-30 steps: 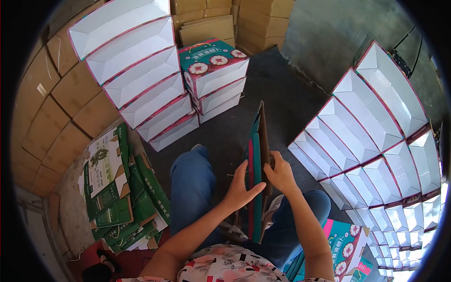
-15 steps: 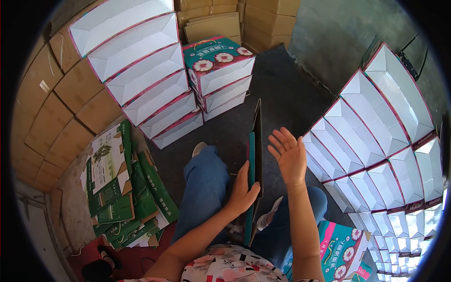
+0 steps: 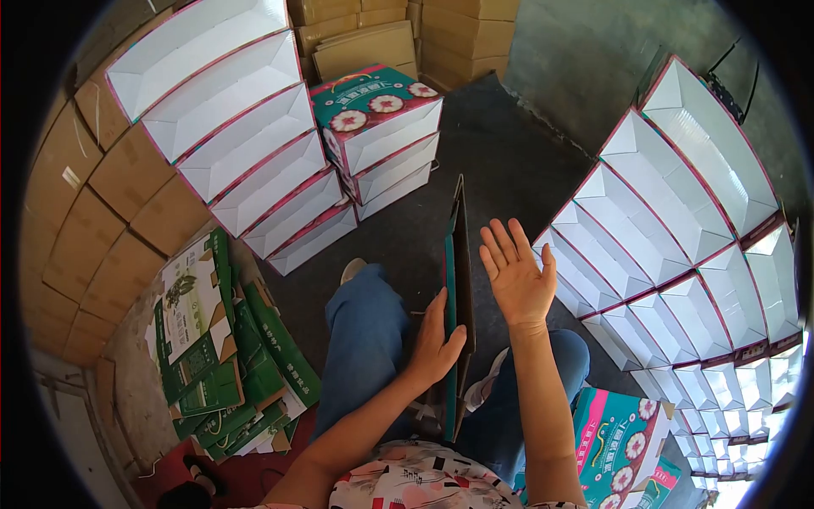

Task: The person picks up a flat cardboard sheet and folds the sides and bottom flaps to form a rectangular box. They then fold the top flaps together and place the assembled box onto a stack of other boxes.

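Between my knees a teal cardboard gift box stands on edge, folded flat, its brown inner side facing right. My left hand grips it from the left, fingers along the teal face and thumb at the edge. To the right of the box, my right hand is raised and apart from it. Its palm is turned up toward me, fingers stretched out, with nothing in it. By my right leg lie more flat teal and pink boxes with printed fruit slices.
Open white-sided boxes are stacked high at left and right. A shorter teal-topped stack stands ahead. Flattened green cartons lie in a pile at left, beside brown cartons. A grey wall rises behind.
My right hand has turned its palm more toward me, thumb now out to the right. The left hand keeps its hold on the box. The whole view has shifted slightly.
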### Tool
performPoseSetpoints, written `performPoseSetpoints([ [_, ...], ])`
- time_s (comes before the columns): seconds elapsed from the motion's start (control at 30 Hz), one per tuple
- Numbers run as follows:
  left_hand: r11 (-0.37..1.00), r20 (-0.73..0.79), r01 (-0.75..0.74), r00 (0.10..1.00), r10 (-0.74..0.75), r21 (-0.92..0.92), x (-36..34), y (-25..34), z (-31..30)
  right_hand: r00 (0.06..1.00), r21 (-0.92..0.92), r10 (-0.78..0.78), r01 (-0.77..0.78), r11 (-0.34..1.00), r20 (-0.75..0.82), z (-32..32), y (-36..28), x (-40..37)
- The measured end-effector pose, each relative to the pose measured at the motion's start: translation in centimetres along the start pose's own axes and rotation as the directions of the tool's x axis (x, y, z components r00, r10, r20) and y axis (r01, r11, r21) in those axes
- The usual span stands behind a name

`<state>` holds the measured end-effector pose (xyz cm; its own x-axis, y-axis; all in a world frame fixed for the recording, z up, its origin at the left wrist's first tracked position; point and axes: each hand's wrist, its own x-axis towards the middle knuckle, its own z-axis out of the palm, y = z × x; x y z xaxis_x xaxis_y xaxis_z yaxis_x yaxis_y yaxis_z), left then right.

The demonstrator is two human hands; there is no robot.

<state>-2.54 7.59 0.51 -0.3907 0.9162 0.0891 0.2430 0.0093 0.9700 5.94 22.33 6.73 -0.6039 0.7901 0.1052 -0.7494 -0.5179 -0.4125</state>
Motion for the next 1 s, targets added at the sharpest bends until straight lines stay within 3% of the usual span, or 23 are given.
performPoseSetpoints([
  [1.0, 1.000, -0.014, 0.005, 1.000, -0.006, -0.021, -0.03, -0.15, 0.30, 0.998, -0.100, -0.026, 0.020, 0.995, -0.057, -0.20, -0.50, -0.70],
])
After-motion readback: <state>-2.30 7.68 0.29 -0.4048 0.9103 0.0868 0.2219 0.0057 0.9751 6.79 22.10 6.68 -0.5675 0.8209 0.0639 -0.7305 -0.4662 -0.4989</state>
